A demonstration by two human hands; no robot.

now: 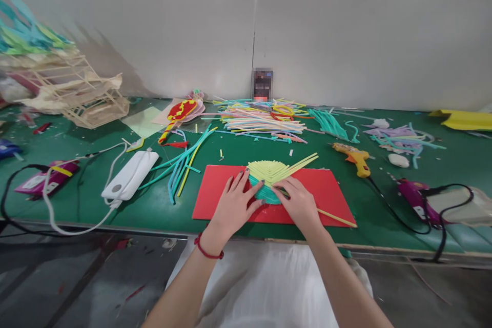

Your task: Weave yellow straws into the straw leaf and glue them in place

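A woven fan-shaped piece of yellow and teal straws lies on a red sheet near the table's front edge. My left hand rests flat on the sheet with fingers spread, fingertips touching the piece's left side. On the piece's right side my right hand presses down, fingers together over the teal part and a long yellow straw that runs out to the right. Loose yellow straw ends stick out toward the upper right.
A pile of coloured straws lies behind the sheet. A yellow glue gun and a purple glue gun with black cables lie right. A white power strip, teal straws and a stick frame are left.
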